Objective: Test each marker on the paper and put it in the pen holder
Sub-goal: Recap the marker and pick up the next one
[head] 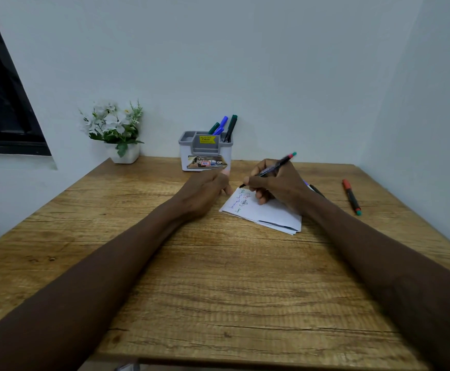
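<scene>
My right hand (277, 187) grips a dark marker (278, 164) with a red and teal end, its tip touching the far left corner of the folded white paper (269, 214). Green and blue scribbles mark that corner of the paper. My left hand (207, 190) rests curled on the table just left of the paper, its fingers at the sheet's edge. The grey and white pen holder (205, 153) stands at the back by the wall, with several green and blue markers (225, 127) upright in its right compartment.
A red-capped marker (351, 196) lies on the wooden table (218, 290) to the right. Another dark marker (316, 190) pokes out behind my right wrist. A white pot of flowers (116, 132) stands back left. Walls close in behind and at the right.
</scene>
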### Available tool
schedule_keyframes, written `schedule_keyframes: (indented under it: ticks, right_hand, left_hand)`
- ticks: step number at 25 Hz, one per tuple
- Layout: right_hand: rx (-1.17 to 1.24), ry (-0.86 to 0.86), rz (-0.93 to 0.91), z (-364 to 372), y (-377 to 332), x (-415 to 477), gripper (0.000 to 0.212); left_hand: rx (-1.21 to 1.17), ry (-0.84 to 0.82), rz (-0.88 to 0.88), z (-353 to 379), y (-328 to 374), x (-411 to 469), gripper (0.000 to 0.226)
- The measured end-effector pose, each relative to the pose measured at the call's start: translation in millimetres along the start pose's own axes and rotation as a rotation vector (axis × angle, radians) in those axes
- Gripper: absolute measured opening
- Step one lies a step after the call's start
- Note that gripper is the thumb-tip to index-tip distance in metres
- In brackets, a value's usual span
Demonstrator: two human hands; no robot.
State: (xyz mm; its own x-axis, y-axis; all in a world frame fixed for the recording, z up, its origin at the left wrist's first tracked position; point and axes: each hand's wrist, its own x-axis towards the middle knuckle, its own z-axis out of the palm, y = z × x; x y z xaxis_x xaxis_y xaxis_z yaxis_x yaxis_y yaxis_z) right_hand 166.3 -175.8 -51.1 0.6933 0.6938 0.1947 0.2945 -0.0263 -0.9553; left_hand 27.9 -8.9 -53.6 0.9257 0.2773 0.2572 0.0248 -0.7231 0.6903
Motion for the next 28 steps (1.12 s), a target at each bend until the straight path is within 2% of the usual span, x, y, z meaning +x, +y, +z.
schedule_keyframes:
  ticks: [2, 4, 5, 8, 10, 14, 16, 19, 21, 23, 28]
  right_hand:
    - [0.015, 0.002, -0.031, 0, -1, 0, 0.019]
    - [0.128, -0.009, -0.033, 1, -2, 1, 0.014]
    - [0.203, -0.024, -0.014, 1, -3, 1, 0.016]
    - [0.377, -0.07, 0.079, 0, -5, 2, 0.034]
    - [0.402, -0.079, 0.094, -1, -6, 2, 0.037]
    - [0.418, -0.094, 0.106, 1, -9, -2, 0.019]
    - [0.404, -0.129, 0.116, 2, -8, -4, 0.017]
    - [0.288, -0.102, 0.072, 1, -5, -5, 0.003]
    - [0.22, -0.051, 0.061, -1, -4, -4, 0.018]
    - [0.231, -0.069, 0.06, 0, -3, -5, 0.015]
    - [0.308, -0.126, 0.033, 9, -6, -4, 0.012]
  left_hand:
    - [0.049, 0.048, 0.053, 0, -4, 2, 0.036]
    - [0.083, 0.079, 0.106, -1, -6, 1, 0.017]
    - [0.088, 0.102, 0.121, 0, -7, 1, 0.015]
    - [0.051, 0.201, 0.106, 1, -7, 2, 0.016]
    - [0.015, 0.255, 0.068, 0, -9, 3, 0.016]
    - [-0.072, 0.276, 0.043, 0, -11, 4, 0.017]
    - [-0.11, 0.251, 0.047, -1, -10, 3, 0.018]
    - [-0.175, 0.218, 0.062, -1, -11, 4, 0.022]
    - [-0.269, 0.198, 0.06, 0, -10, 4, 0.028]
    - [-0.338, 0.205, 0.067, 2, -7, 2, 0.034]
    - [-0.363, 0.275, 0.132, -1, -2, -1, 0.022]
